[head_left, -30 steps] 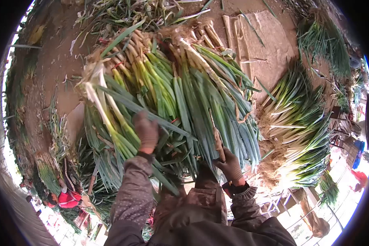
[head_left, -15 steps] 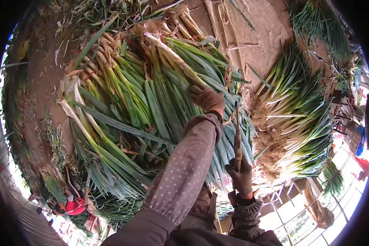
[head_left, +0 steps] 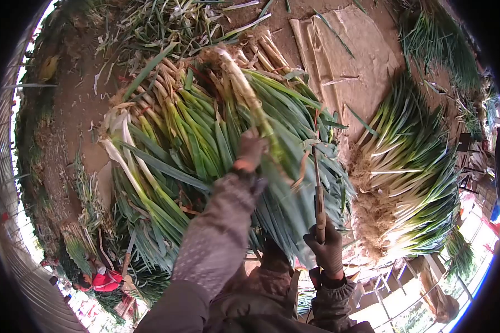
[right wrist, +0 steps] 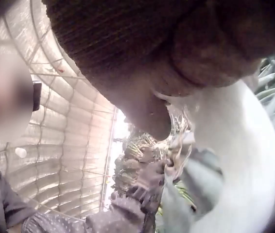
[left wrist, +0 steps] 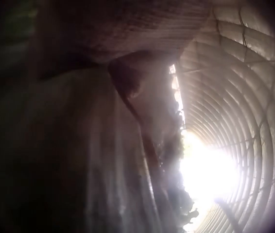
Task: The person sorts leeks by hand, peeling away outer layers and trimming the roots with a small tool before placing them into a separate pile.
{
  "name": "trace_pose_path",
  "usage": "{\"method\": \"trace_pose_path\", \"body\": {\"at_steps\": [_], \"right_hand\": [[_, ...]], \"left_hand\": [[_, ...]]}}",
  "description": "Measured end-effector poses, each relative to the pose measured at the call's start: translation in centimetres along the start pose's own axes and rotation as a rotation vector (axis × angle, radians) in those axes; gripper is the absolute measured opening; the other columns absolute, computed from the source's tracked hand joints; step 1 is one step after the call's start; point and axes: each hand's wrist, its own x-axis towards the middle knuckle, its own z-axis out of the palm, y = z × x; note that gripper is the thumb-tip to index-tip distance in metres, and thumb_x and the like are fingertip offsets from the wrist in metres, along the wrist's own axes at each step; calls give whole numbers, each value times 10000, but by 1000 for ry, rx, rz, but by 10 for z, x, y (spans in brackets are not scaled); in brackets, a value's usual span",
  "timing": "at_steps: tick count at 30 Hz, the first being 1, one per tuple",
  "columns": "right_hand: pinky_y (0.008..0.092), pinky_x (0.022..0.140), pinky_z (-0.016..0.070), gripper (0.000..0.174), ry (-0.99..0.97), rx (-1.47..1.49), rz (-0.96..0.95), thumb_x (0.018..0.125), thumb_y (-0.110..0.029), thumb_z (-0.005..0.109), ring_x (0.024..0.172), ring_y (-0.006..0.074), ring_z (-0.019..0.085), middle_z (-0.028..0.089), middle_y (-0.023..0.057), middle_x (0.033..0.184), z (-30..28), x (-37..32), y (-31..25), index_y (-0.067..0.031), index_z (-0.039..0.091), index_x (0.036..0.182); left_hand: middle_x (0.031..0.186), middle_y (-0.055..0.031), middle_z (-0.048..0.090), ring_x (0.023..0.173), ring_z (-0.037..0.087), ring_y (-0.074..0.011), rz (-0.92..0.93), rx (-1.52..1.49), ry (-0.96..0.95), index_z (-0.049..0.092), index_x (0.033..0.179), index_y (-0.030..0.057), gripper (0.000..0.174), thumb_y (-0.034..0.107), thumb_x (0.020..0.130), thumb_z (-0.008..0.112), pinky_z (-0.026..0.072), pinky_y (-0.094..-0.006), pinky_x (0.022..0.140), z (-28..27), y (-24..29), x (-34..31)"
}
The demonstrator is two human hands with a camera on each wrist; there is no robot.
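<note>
In the head view my gloved left hand (head_left: 251, 149) grips a thick long green onion (head_left: 240, 83) by its leafy part, over the heap. The white root end points away and the leaves blur below the hand. My gloved right hand (head_left: 329, 251) holds a long narrow knife by its wooden handle (head_left: 320, 208), the thin dark blade (head_left: 316, 161) pointing away over the leaves. Under both lies a big heap of green onions (head_left: 191, 127), roots at the far side. The left wrist view is dark and blurred; the right wrist view shows the right glove (right wrist: 176, 53) close up.
A row of green onions with white stems (head_left: 405, 183) lies on the right, and a flat brown sheet (head_left: 350, 50) beyond the heap. Loose trimmed leaves (head_left: 161, 25) litter the ground at the far side. Another person in red (head_left: 106, 280) is at lower left.
My left hand went from the left side of the heap to the thick green onion on the right, then drew it slightly left. The right hand moved slightly right and nearer with the knife upright.
</note>
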Motion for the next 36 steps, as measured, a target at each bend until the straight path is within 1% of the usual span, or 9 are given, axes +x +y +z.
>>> {"method": "trace_pose_path", "body": {"at_steps": [3,6,8,9,10,16,21,24,36], "right_hand": [[289,837,523,680,-101,-33,42,780,-50,772,918,143,655,687,76,1024,0,-11,-7,5,541,1417],[272,798,509,657,-211,-117,-124,784,-9,741,841,100,587,647,39,956,21,-17,-19,13,540,1410],[309,883,523,702,-320,-137,-233,802,-58,767,1007,153,671,705,149,1145,43,-17,-30,6,505,1450],[344,912,528,712,-357,-152,-201,805,-106,783,1095,263,669,683,199,1206,54,-18,-28,2,502,1451],[378,941,533,726,-392,-169,-166,808,-154,799,1182,373,666,661,249,1267,66,-19,-21,-2,499,1451],[443,849,569,739,-359,-378,-175,810,-207,798,1070,445,661,677,270,1175,111,-28,-12,-40,494,1463],[499,742,560,650,-386,-580,-186,827,-212,778,916,468,682,701,258,1012,102,-53,-14,-87,509,1405],[520,708,550,606,-351,-732,-173,845,-226,758,854,469,683,703,245,927,102,-55,-13,-106,526,1391],[579,672,522,494,-230,-865,-346,841,-135,657,787,484,657,689,242,865,153,-12,-6,-140,541,1321]], "left_hand": [[929,-37,632,790,609,-139,240,424,-129,649,1077,12,260,52,823,608,496,-308,671,-109,12,-50],[1051,-41,626,921,618,-133,30,157,-87,625,1198,27,329,61,873,583,511,-287,787,-172,17,-102],[1101,-42,624,979,620,-139,-115,-39,-72,593,1270,25,369,78,905,582,511,-285,854,-190,7,-132],[1119,-40,627,999,621,-144,-147,-73,-81,574,1302,21,387,92,922,582,509,-288,883,-197,-14,-139],[1137,-38,630,1018,623,-150,-183,-109,-92,555,1334,18,406,105,938,581,507,-291,911,-190,-18,-147],[1154,-56,636,1032,623,-173,252,112,-63,532,1366,-18,429,86,960,621,507,-331,910,-139,-79,-186],[1074,-43,648,946,613,-147,3,-177,93,559,1200,-5,360,40,864,678,510,-312,872,-122,-64,-192],[1109,-55,609,970,585,-157,7,-214,95,523,1248,-9,497,164,831,731,502,-322,857,-130,-82,-191],[1059,-105,615,956,582,-173,24,12,146,530,1190,-31,481,250,860,739,492,-349,855,-145,-95,-191]]}}
